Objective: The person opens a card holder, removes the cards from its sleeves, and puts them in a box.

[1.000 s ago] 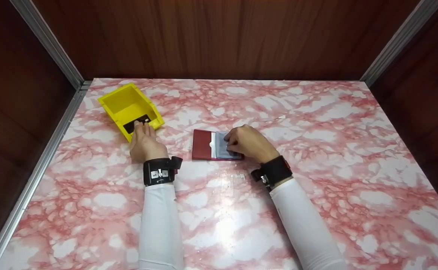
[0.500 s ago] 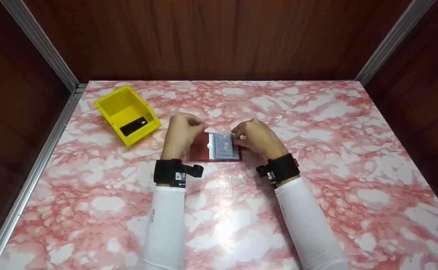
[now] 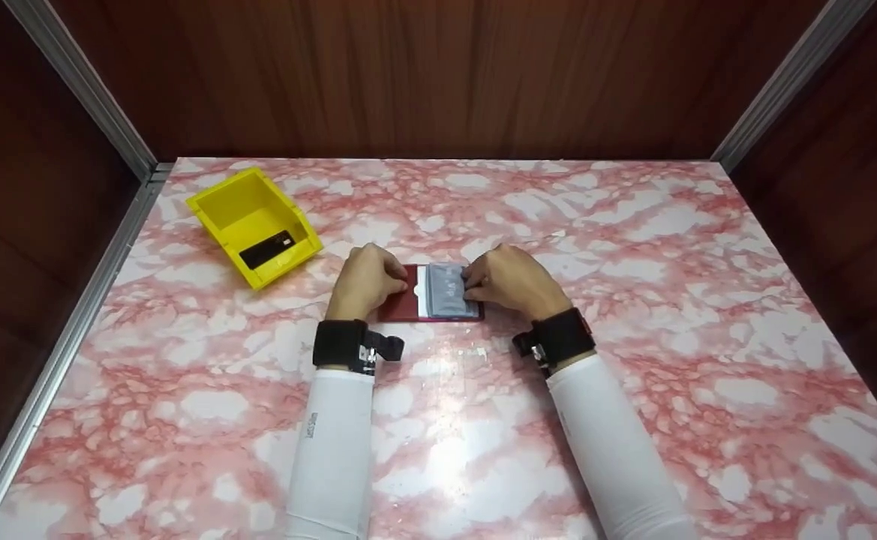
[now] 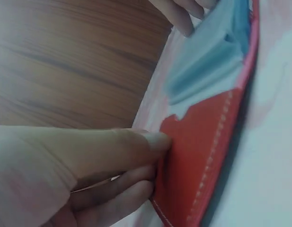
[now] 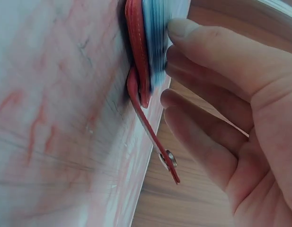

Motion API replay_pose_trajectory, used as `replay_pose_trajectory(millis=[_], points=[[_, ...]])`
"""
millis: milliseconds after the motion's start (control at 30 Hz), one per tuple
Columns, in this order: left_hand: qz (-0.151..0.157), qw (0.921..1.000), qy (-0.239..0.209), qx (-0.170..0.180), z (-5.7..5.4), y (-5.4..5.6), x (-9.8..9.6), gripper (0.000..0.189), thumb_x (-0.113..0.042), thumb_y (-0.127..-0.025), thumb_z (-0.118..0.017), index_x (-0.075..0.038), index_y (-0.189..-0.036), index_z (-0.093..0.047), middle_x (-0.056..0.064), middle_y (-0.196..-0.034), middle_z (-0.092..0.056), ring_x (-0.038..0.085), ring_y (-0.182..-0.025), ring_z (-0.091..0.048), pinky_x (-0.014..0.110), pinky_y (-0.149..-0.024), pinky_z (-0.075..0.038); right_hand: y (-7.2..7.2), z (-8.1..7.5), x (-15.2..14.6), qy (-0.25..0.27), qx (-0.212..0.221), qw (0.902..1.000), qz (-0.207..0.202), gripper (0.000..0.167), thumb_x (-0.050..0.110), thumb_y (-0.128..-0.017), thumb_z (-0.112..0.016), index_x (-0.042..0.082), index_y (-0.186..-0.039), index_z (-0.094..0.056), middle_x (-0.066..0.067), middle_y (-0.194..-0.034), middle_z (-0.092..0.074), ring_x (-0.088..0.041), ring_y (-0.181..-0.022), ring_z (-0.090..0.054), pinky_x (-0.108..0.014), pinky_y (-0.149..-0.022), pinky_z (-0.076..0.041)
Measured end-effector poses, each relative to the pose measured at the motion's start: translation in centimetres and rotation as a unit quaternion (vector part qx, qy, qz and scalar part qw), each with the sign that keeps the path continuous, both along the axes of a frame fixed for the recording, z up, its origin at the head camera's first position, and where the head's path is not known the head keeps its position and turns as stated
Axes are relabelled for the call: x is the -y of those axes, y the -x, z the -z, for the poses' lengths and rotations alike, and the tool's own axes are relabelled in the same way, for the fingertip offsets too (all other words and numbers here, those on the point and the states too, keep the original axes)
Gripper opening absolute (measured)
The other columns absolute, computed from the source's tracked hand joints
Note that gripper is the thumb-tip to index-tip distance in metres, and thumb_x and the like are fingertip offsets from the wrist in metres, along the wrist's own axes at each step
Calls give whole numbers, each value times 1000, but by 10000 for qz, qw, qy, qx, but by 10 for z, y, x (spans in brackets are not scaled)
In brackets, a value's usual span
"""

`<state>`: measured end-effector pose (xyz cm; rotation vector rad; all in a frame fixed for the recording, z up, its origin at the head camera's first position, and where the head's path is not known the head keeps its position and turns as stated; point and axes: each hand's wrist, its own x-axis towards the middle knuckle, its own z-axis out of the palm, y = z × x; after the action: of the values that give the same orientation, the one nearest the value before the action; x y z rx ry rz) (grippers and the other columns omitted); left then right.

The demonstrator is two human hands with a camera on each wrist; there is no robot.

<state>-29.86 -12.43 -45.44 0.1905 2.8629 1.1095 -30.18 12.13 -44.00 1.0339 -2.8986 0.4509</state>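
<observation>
Your left hand [image 3: 361, 282] pinches edge of red leather-look card wallet [image 3: 400, 307], unfolded on pink-white marbled desk [image 3: 708, 315]; right hand [image 3: 515, 280] touches clear plastic sleeves [image 3: 446, 292], grip unclear. Uneven pull could crease sleeves.

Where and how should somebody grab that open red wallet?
Probably pinch the open red wallet by the outer edge of its left half, coming from the person's left: that half looks thinner, lacking the other half's stacked clear plastic sleeves.

Red wallet [image 4: 198, 142] — stitched, leather-like; sleeves [image 3: 449, 291] — glossy, translucent plastic.
</observation>
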Motion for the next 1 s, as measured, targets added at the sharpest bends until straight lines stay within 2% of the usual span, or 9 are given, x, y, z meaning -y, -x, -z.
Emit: replay_pose_trajectory(millis=[200,400,500,567,700,867,1000], points=[[-26,9994,-316,136,4,4,2,13,-17,-75,-76,-16,-88,-74,-2,-91,-71,14,-88,-62,28,-83,-50,-1,-3,7,-42,-55,10000,-47,17,30,-76,-75,21,-90,-76,6,-101,-71,-10,-89,-66,-31,-76,-55],[-13,9992,-341,220,0,5,4,14,-17,-76,-75,-16,-90,-74,-2,-91,-71,14,-87,-63,29,-83,-50,1,-3,14,71,-35,9998,-200,18,25,-77,-74,23,-95,-74,10,-96,-70,-8,-80,-63,-29,-70,-53],[-47,9990,-346,273,-2,6,5,15,-17,-75,-76,-16,-89,-73,-2,-90,-71,13,-86,-63,29,-83,-50,1,-3,20,79,-12,9998,-193,24,27,-76,-75,23,-100,-72,8,-96,-70,-10,-84,-64,-30,-74,-53],[-41,9989,-385,278,-3,7,6,15,-17,-75,-76,-16,-89,-73,-2,-89,-71,13,-85,-64,28,-84,-50,0,-4,25,82,-63,9998,-161,26,30,-76,-75,22,-100,-71,6,-93,-70,-11,-80,-63,-31,-71,-52],[-44,9987,-446,240,-1,6,7,15,-20,-74,-77,-16,-88,-73,-3,-87,-71,13,-85,-64,28,-84,-49,-4,-2,35,111,-320,9994,108,28,35,-74,-76,20,-97,-71,5,-83,-69,-10,-70,-59,-30,-64,-48],[-98,9984,-478,284,5,2,7,16,-26,-74,-77,-19,-87,-73,-4,-90,-71,13,-91,-61,29,-88,-46,-11,4,39,72,-314,9977,602,35,41,-70,-78,17,-94,-68,6,-67,-61,-11,-61,-52,-29,-55,-41],[-111,9978,-527,395,6,1,7,14,-27,-75,-76,-20,-87,-73,-3,-93,-70,15,-94,-59,30,-90,-45,-12,6,39,83,-223,9965,797,42,42,-68,-79,16,-99,-67,4,-70,-61,-12,-64,-53,-30,-56,-43]])
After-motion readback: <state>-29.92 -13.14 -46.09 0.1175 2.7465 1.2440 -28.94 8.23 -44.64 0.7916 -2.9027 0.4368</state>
